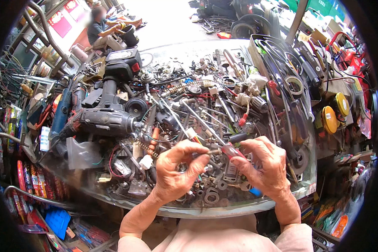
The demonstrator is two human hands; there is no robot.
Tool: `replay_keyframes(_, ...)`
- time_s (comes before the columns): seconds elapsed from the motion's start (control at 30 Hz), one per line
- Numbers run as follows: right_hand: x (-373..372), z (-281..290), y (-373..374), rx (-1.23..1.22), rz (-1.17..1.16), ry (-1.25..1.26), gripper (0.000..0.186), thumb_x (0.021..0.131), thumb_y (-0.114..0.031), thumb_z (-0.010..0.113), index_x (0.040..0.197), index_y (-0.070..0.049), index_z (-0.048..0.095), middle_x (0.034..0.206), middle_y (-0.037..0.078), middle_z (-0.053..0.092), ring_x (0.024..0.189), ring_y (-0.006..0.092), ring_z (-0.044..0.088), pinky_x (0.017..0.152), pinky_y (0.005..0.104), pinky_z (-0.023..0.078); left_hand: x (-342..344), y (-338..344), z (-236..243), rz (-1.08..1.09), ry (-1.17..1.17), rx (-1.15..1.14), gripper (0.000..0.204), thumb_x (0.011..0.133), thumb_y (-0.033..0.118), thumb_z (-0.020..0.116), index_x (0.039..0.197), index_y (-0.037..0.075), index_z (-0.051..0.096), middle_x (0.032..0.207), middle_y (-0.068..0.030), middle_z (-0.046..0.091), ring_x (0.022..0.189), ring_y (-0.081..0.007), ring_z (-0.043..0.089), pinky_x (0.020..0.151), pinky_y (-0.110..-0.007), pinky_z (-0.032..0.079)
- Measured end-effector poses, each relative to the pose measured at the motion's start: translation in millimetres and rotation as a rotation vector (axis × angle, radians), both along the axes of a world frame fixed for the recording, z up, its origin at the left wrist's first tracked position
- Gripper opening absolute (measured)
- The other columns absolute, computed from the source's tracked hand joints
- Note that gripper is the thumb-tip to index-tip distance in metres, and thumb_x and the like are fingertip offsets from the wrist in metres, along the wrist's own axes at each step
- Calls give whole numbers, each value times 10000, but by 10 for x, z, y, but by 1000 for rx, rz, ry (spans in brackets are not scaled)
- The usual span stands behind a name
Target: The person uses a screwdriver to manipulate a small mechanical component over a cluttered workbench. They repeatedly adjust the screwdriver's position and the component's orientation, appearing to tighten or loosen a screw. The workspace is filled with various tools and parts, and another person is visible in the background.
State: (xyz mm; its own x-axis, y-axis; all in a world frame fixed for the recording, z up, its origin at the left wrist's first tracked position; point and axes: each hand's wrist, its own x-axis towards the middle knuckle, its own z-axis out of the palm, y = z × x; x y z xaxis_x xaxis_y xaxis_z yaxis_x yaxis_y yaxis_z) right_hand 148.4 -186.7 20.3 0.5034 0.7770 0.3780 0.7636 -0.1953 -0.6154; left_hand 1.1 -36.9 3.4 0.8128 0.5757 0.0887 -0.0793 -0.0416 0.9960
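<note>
My right hand (265, 170) is closed around the clear red handle of a screwdriver (231, 151). Its long thin shaft slants away to the far left, over the heap of parts. Just left of the handle, my left hand (178, 170) pinches a small dull metal part (214, 151) between thumb and forefinger; its exact kind is too small to make out. Both hands hover over the near middle of a glass-topped counter (222, 211) strewn with loose hardware. Several washers (211, 197) lie beneath them.
A black cordless drill (101, 122) lies at the left, with a blue tool (61, 113) beside it. At the right, a long tray (260, 54) holds cables and rods. Yellow round discs (329, 119) hang farther right. A person (103, 31) sits beyond the counter.
</note>
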Motion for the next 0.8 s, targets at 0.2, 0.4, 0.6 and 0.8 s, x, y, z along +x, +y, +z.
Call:
replay_keyframes(0.2,-49,-56,-29,131,238,200,86,819,-102,649,848,-29,615,720,113,613,578,262,600,515,324,482,66,-127,-44,-221,-52,285,157,785,17,684,931,-3,629,771,-65,614,553,-98,550,491,-225,439)
replay_keyframes(0.4,-52,-17,-55,66,220,233,118,806,-116,674,842,-21,612,689,107,592,547,233,591,499,312,476,69,-119,-58,-218,-28,327,196,788,29,690,970,-5,627,802,-79,628,602,-103,593,533,-224,478)
replay_keyframes(0.6,-81,-7,-63,132,175,325,128,807,-113,679,833,-6,613,679,93,581,523,183,575,472,281,449,38,-196,-50,-163,-36,120,267,826,24,652,1070,-42,566,851,-109,640,705,-146,647,565,-229,519)
replay_keyframes(0.8,-72,-24,-55,173,188,358,144,811,-110,677,843,18,621,664,87,587,542,145,587,481,244,441,20,-174,42,-200,52,-266,210,858,41,616,1042,-37,550,849,-105,643,711,-146,645,588,-254,550)
